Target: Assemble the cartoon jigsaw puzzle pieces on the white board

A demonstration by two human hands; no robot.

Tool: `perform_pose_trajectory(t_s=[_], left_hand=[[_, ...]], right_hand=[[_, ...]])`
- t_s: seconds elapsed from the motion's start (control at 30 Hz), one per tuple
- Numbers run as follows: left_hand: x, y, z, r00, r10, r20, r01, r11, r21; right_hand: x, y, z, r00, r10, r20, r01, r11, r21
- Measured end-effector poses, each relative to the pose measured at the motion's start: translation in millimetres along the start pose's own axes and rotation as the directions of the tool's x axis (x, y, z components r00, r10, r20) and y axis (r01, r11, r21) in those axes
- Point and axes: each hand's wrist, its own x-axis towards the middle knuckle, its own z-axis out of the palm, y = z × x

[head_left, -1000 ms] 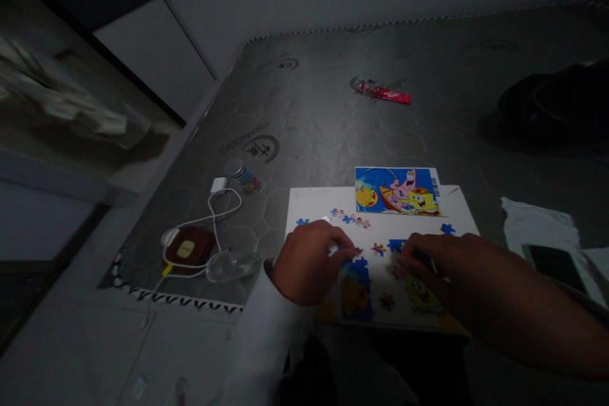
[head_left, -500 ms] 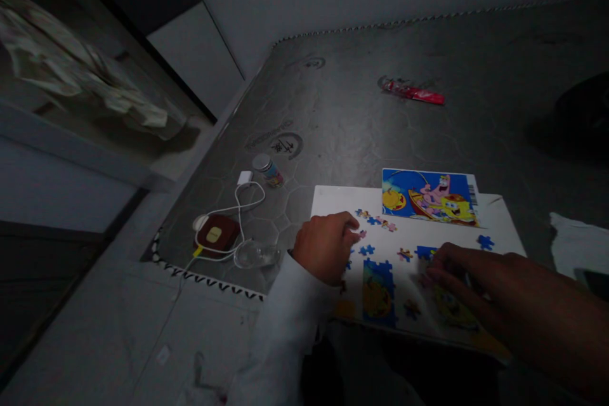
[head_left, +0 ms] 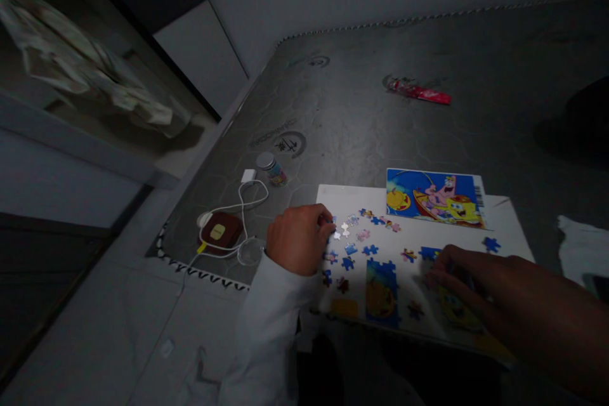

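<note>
My left hand (head_left: 297, 239) rests at the left side of a white puzzle board (head_left: 342, 198), its curled fingertips touching several loose jigsaw pieces (head_left: 351, 242). Whether those fingers pinch a piece is hidden. My right hand (head_left: 459, 280) lies over the lower right of the board, fingers down among pieces near a yellow cartoon section. A blue assembled puzzle section (head_left: 381, 295) sits between my hands. Above it, a printed cartoon picture card (head_left: 435, 198) lies along the board's far edge.
On the grey mat to the left are a small can (head_left: 271, 168), a white charger (head_left: 248, 176) with its cable, a brown round pad (head_left: 220, 233) and a clear object (head_left: 250, 252). A red wrapper (head_left: 419, 92) lies farther back; white paper (head_left: 575, 247) lies right.
My left hand has moved left, uncovering more loose pieces. My right hand stays over the lower right of the board. The view has shifted slightly.
</note>
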Motion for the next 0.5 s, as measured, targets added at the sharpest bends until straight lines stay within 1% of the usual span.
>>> perform_pose_trajectory(t_s=[0.17, 0.23, 0.37, 0.43, 0.5], left_hand=[[2.8, -1.6, 6.3, 0.996, 0.091, 0.015, -0.09, 0.996, -0.016], [3.4, -1.0, 7.8, 0.994, 0.106, 0.037, -0.106, 0.994, -0.009], [2.0, -0.9, 4.6, 0.995, 0.084, 0.061, -0.085, 0.996, 0.017], [0.2, -2.1, 0.5, 0.996, 0.055, 0.067, -0.057, 0.998, 0.03], [-1.4, -3.6, -3.8, 0.997, 0.017, 0.079, -0.021, 0.999, 0.045]], right_hand=[[0.9, -0.9, 1.4, 1.0, 0.012, 0.011, -0.012, 1.0, 0.021], [1.2, -1.2, 0.5, 1.0, 0.014, 0.011, -0.014, 1.0, 0.025], [0.8, -1.4, -1.3, 1.0, -0.012, -0.008, 0.012, 1.0, 0.021], [0.6, -0.7, -1.3, 1.0, -0.004, -0.018, 0.005, 1.0, 0.027], [1.0, 0.8, -0.7, 1.0, 0.009, 0.002, -0.009, 0.999, 0.047]])
